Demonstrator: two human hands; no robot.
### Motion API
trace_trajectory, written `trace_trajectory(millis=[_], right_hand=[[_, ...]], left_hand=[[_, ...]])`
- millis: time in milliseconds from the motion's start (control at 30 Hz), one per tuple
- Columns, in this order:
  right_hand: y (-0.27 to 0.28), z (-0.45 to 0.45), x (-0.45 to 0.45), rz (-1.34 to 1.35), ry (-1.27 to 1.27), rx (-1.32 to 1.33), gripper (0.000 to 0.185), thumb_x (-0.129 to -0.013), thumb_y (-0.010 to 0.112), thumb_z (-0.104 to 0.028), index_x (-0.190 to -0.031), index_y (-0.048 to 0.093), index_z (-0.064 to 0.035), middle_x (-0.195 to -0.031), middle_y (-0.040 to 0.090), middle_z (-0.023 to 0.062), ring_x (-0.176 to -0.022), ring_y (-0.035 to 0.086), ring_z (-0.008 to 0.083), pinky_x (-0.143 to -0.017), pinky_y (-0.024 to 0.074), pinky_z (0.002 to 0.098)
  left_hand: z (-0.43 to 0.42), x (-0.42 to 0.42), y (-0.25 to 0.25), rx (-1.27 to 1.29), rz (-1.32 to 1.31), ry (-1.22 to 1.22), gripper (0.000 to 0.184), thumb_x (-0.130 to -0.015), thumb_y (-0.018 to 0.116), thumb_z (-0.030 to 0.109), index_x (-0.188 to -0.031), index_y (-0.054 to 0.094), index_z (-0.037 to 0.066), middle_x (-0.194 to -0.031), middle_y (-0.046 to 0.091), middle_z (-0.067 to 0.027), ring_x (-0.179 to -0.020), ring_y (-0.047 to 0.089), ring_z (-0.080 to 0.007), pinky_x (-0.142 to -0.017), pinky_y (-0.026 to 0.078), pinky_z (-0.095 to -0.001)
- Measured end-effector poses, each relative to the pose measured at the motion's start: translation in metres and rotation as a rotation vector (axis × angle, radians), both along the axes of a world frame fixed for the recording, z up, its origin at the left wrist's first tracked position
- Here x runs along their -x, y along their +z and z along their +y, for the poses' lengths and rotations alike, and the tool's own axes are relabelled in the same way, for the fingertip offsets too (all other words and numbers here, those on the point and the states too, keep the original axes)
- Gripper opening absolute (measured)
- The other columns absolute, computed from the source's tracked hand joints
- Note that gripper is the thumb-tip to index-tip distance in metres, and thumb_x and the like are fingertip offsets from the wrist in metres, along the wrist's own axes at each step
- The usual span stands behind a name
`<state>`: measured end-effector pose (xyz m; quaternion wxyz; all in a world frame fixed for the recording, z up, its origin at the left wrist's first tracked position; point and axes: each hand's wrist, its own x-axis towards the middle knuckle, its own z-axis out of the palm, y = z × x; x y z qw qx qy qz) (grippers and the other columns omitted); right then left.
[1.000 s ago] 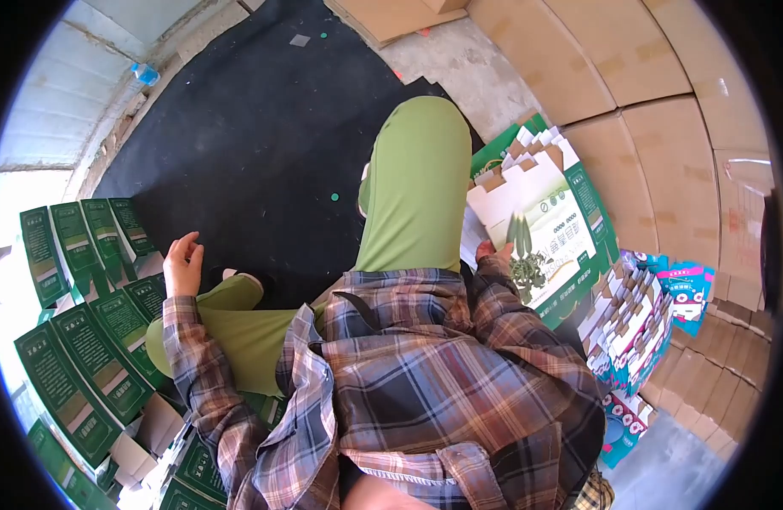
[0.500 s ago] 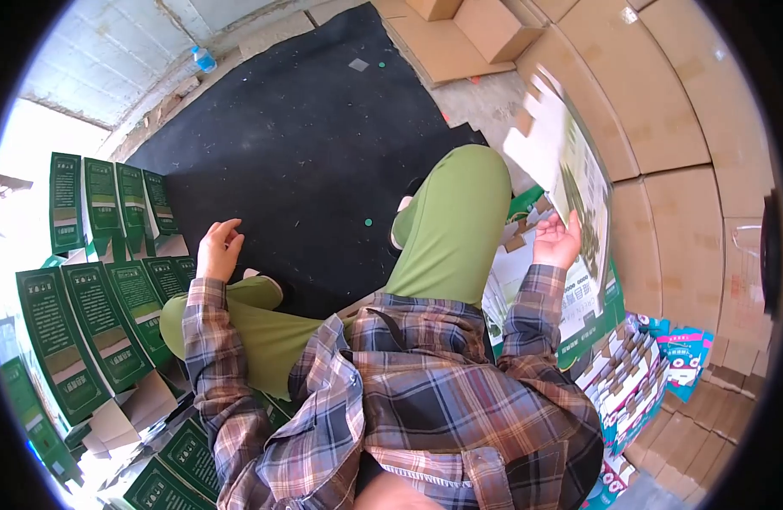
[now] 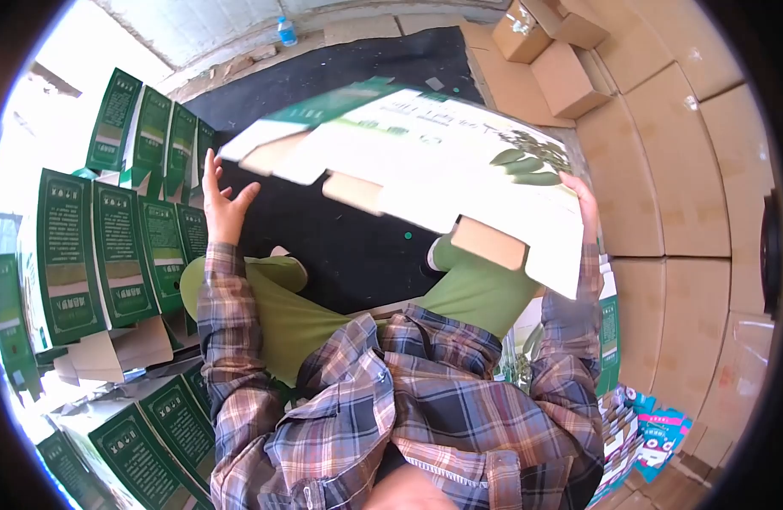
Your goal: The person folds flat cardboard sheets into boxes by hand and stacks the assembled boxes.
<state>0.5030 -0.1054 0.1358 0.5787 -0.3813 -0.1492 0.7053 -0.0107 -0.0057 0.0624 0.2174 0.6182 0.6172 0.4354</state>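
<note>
A flat white and green printed carton (image 3: pixel 408 144) with cut flaps spans the space above my legs, slightly blurred. My right hand (image 3: pixel 585 204) grips its right end, near a picture of green leaves. At its left end, my left hand (image 3: pixel 225 200) has its fingers spread, thumb apart, close to the carton's corner and holding nothing. More flat printed cartons (image 3: pixel 609 336) lie beside my right leg, partly hidden by my sleeve.
Green boxes (image 3: pixel 68 255) stand in rows at the left. Brown cardboard boxes (image 3: pixel 642 204) are stacked at the right, with an open one (image 3: pixel 570 81) at the upper right. Black matting (image 3: pixel 340 263) covers the floor. Blue-and-pink packages (image 3: pixel 659 442) sit lower right; a bottle (image 3: pixel 286 32) lies far off.
The carton has swung from my right side across the front of me, held by my right hand. My left hand has spread its fingers near its left end. The view has turned right.
</note>
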Motion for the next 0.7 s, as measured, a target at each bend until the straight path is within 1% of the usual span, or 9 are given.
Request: trace_trajectory(millis=[100,167,233,300,367,400,500,633,700], right_hand=[[-0.022,0.03,-0.006,-0.014,0.102,0.112,0.036,-0.087,0.047,-0.022,-0.109,0.057,0.0047,-0.102,0.065,0.016,-0.082,0.066,0.024,-0.075,0.054,0.0331],[-0.034,0.043,-0.011,-0.178,0.104,0.069,0.036,-0.086,0.052,-0.024,-0.11,0.055,0.0036,-0.097,0.066,0.0136,-0.083,0.065,0.0195,-0.075,0.053,0.0299],[-0.046,0.043,-0.008,-1.072,0.044,-0.525,0.036,-0.086,0.056,-0.022,-0.112,0.053,0.0022,-0.094,0.065,0.0099,-0.088,0.062,0.0149,-0.077,0.0505,0.0277],[-0.111,0.075,-0.026,-1.247,-0.296,-0.733,0.036,-0.086,0.056,-0.031,-0.106,0.055,-0.0013,-0.082,0.062,0.0041,-0.073,0.059,0.0127,-0.07,0.0494,0.031],[-0.052,0.084,-0.011,-0.379,0.163,0.203,0.039,-0.089,0.045,-0.042,-0.094,0.055,-0.0039,-0.068,0.054,-0.0005,-0.053,0.049,0.0104,-0.058,0.0463,0.0321],[-0.059,0.098,-0.006,-0.343,0.125,0.359,0.045,-0.09,0.036,-0.047,-0.085,0.054,-0.0063,-0.061,0.044,-0.0033,-0.043,0.038,0.0097,-0.05,0.0411,0.0312],[-0.071,0.111,-0.005,-0.509,0.077,0.407,0.043,-0.091,0.038,-0.044,-0.092,0.056,-0.0041,-0.064,0.047,-0.0027,-0.049,0.044,0.0096,-0.052,0.0441,0.0319],[-0.09,0.12,0.015,-0.817,0.009,0.381,0.035,-0.085,0.059,-0.034,-0.099,0.057,-0.0027,-0.083,0.059,0.0052,-0.072,0.058,0.0161,-0.066,0.0492,0.0347],[-0.1,0.122,0.029,-1.348,-0.247,-0.063,0.045,-0.079,0.068,-0.029,-0.109,0.054,0.0012,-0.098,0.059,0.0128,-0.088,0.058,0.0238,-0.079,0.049,0.0359]], left_hand=[[0.004,0.019,-0.001,-0.058,-0.624,-0.25,0.053,-0.079,0.069,0.01,-0.128,0.049,0.007,-0.134,0.048,-0.0118,-0.112,0.053,-0.0208,-0.096,0.043,-0.0363],[0.0,0.026,0.012,-0.055,-0.732,-0.257,0.015,-0.083,0.063,0.004,-0.099,0.064,0.003,-0.112,0.061,-0.0134,-0.1,0.059,-0.0206,-0.097,0.043,-0.0359],[-0.004,0.037,0.003,-0.077,-0.897,-0.431,0.013,-0.084,0.063,0.004,-0.096,0.062,0.003,-0.1,0.064,-0.0102,-0.095,0.061,-0.0204,-0.096,0.044,-0.0359],[-0.007,0.039,-0.011,-0.01,-1.065,-0.254,0.016,-0.083,0.066,0.008,-0.099,0.061,0.006,-0.095,0.064,-0.006,-0.09,0.061,-0.0184,-0.085,0.049,-0.0345],[-0.01,0.028,-0.006,0.039,-1.135,-0.208,0.018,-0.083,0.067,0.01,-0.1,0.061,0.007,-0.097,0.064,-0.0045,-0.09,0.061,-0.0173,-0.082,0.049,-0.0333],[-0.01,0.025,-0.008,0.06,-1.113,-0.158,0.019,-0.083,0.067,0.01,-0.101,0.061,0.007,-0.097,0.064,-0.0044,-0.089,0.061,-0.0172,-0.082,0.049,-0.0328],[-0.01,0.005,-0.001,0.148,-1.118,-0.07,0.024,-0.082,0.069,0.012,-0.104,0.06,0.007,-0.098,0.064,-0.0038,-0.088,0.062,-0.0168,-0.078,0.05,-0.0318],[-0.009,-0.014,-0.021,0.222,-1.026,0.008,0.023,-0.081,0.07,0.01,-0.102,0.061,0.007,-0.098,0.064,-0.0039,-0.087,0.06,-0.0139,-0.08,0.048,-0.028],[-0.012,-0.014,-0.021,0.187,-0.998,-0.032,0.02,-0.081,0.07,0.01,-0.099,0.062,0.007,-0.098,0.064,-0.0035,-0.088,0.06,-0.0134,-0.08,0.048,-0.0281]])
